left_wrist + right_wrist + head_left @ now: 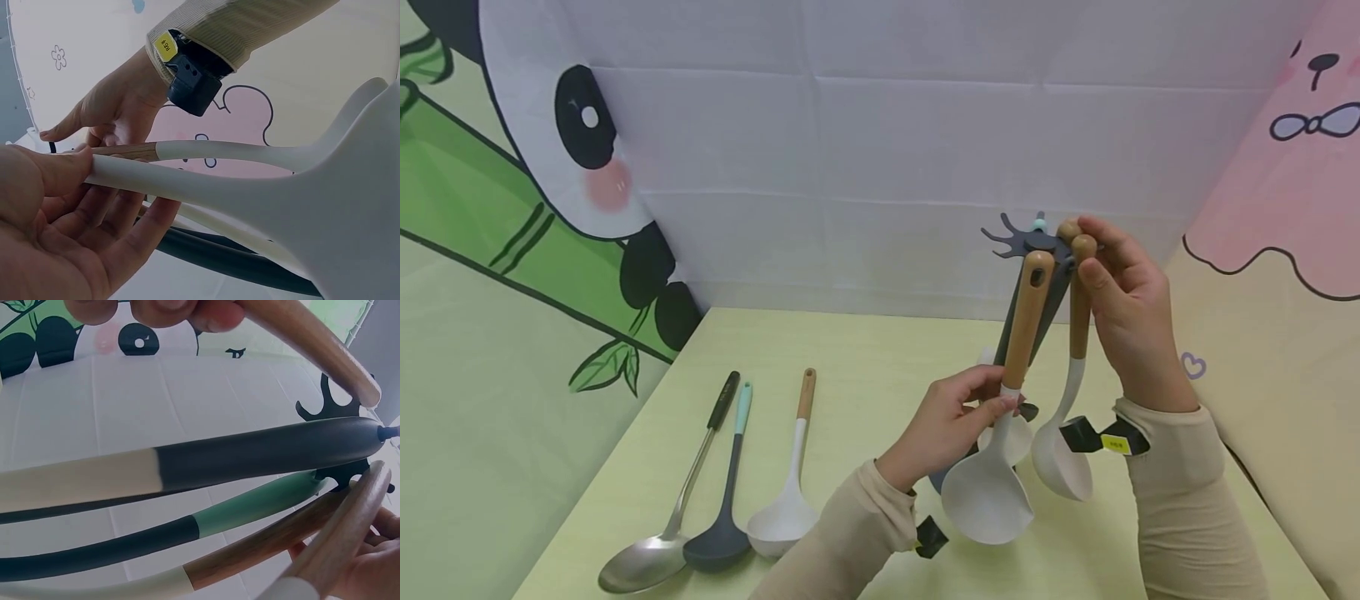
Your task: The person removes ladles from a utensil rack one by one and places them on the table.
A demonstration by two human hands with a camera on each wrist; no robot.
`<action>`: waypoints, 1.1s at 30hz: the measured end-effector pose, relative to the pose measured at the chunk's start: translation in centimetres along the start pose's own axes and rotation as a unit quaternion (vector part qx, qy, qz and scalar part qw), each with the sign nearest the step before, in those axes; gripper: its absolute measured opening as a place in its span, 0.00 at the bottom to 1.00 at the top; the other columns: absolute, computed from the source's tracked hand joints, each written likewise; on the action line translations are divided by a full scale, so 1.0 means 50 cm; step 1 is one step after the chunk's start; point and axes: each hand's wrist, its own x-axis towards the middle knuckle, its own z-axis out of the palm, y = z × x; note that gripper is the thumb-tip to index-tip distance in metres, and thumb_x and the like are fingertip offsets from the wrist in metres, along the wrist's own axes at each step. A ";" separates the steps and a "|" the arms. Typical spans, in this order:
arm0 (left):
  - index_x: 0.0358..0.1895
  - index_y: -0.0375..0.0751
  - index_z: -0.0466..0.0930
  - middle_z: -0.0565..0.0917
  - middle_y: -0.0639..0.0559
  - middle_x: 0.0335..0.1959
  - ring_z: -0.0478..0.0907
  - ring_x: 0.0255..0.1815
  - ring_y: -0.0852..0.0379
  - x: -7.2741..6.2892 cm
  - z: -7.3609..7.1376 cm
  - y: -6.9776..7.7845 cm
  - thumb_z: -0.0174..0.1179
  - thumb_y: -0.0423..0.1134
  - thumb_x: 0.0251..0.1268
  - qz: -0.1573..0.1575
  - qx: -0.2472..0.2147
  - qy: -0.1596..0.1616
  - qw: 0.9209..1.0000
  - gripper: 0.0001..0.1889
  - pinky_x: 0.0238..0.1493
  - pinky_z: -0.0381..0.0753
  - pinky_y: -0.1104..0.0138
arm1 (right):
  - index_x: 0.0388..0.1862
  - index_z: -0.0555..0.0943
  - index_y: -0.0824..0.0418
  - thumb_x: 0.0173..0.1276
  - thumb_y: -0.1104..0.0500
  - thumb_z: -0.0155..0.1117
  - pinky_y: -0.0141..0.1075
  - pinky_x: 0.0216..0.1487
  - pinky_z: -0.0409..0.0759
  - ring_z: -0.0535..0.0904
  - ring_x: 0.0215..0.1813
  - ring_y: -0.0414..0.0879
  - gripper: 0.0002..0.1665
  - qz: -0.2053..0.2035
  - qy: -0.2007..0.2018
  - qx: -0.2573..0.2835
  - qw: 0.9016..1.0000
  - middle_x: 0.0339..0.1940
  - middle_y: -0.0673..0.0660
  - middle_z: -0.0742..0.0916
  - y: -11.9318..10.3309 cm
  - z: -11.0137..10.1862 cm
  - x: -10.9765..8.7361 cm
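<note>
My left hand [951, 425] pinches the neck of a white ladle [988, 500] with a wooden handle, held upright with its bowl down. It stands in front of a dark rack with curved hooks [1022, 237]. High on the right, my right hand [1135, 308] holds the top of a second white ladle's wooden handle [1080, 312], its bowl hanging below. Behind that, another wooden handle [269, 547] reaches the hooks. Also at the rack are a mint-handled utensil [256, 503] and a dark-and-cream handle [262, 450]; their heads are mostly hidden.
On the left of the pale table [880, 350] lie a steel spoon [643, 562] with a black handle, a dark ladle [718, 546] with a mint handle, and a white ladle [782, 521] with a wooden handle. A printed cloth wall [880, 150] stands behind.
</note>
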 end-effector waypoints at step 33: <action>0.57 0.36 0.79 0.86 0.46 0.44 0.82 0.45 0.59 0.006 -0.020 0.020 0.58 0.34 0.74 0.006 0.035 -0.011 0.999 0.13 0.46 0.79 0.69 | 0.64 0.77 0.65 0.70 0.62 0.65 0.32 0.66 0.70 0.73 0.61 0.48 0.24 0.004 0.001 0.002 1.000 0.58 0.59 0.80 0.001 0.002 0.000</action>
